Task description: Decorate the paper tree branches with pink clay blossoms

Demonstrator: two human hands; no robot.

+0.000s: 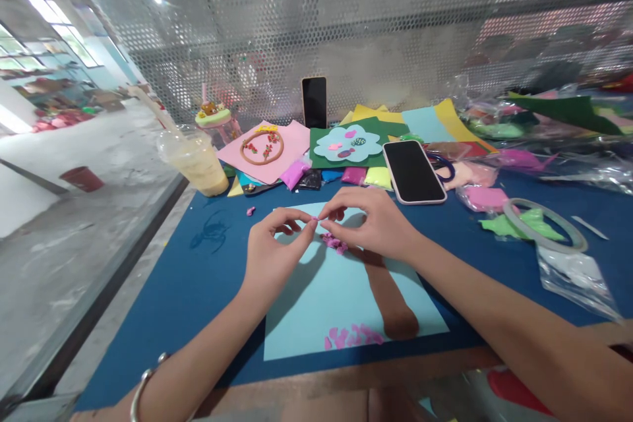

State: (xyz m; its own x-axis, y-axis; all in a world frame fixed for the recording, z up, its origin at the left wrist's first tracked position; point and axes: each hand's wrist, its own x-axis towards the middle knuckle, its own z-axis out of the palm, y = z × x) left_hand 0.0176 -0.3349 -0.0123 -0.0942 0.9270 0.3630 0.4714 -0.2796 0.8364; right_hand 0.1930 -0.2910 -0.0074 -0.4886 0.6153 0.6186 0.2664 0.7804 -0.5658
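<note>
My left hand (pixel 277 245) is closed in a pinch, thumb and forefinger on a tiny bit of pink clay (pixel 314 219). From the other side my right hand (pixel 373 221) meets it, thumb and forefinger nearly together at the same bit; whether they grip it too is hard to make out. Both hands hover over a light blue sheet of paper (pixel 306 306). On the sheet lies a brown clay trunk shape (pixel 388 293), its upper end partly behind my right hand. Pink clay pieces (pixel 335 244) cluster under my fingers, and more pink pieces (pixel 353 336) line the near edge.
Behind the sheet stand a phone (pixel 314 102), pink and green craft sheets and clay packets. A second phone (pixel 414 171) lies at right, beside a tape roll (pixel 544 225) and plastic bags. A drink cup (pixel 195 161) stands at the table's left edge. A small clay lump (pixel 250 211) lies nearby.
</note>
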